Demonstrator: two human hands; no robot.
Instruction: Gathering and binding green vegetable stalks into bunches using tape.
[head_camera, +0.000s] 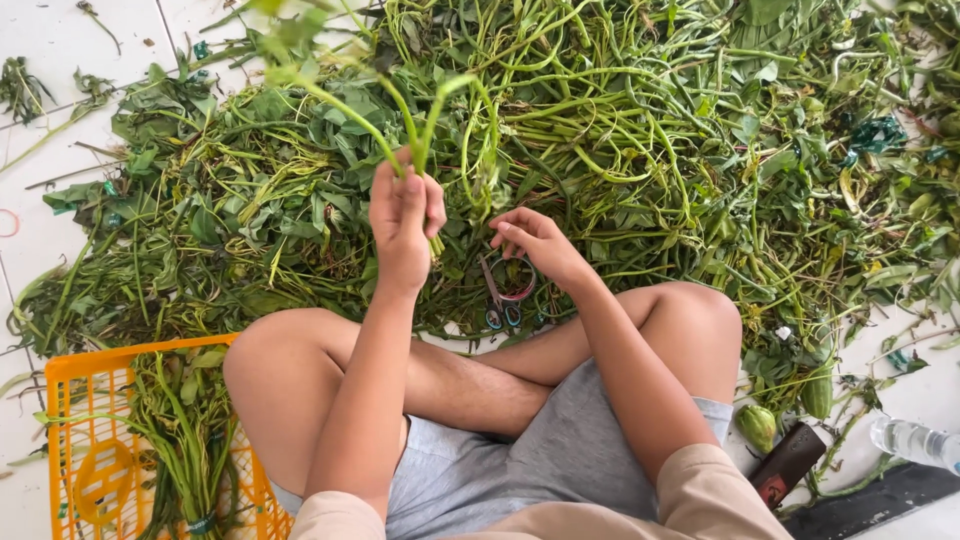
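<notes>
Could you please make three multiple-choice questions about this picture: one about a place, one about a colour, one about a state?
1. Where does the basket stand?
A. at the lower left, beside the person's knee
B. on top of the big heap
C. at the upper right

2. What colour is the basket?
A. blue
B. orange
C. white

3. What is the left hand doing?
A. resting flat on the floor
B. holding scissors
C. holding green stems up

Answers:
1. A, it sits at the lower left corner, next to the knee.
2. B, its plastic rim is orange.
3. C, its fingers close around a few stems; the scissors lie on the greens near the right hand.
</notes>
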